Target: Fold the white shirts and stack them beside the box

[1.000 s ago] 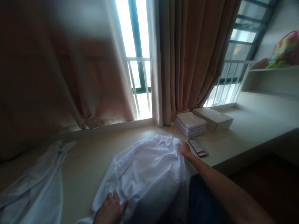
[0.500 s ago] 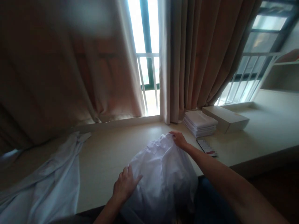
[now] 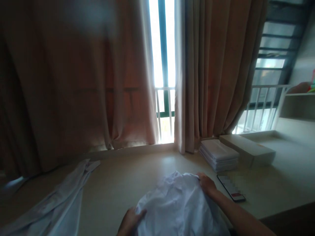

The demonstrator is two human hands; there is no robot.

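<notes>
A crumpled white shirt lies bunched on the pale tabletop at the lower middle of the view. My right hand grips the shirt's far right edge, fingers curled over the cloth. My left hand presses against the shirt's near left side at the bottom of the view, fingers partly tucked into the fabric. Both forearms run off the lower edge.
Another white garment lies spread at the left of the table. A stack of folded white cloths, a long white box and a phone sit to the right. Brown curtains and a railed window stand behind.
The camera has tilted upward, so the shirt and hands sit lower in view. My left hand slid down toward the near left edge of the shirt. My right hand keeps its grip.
</notes>
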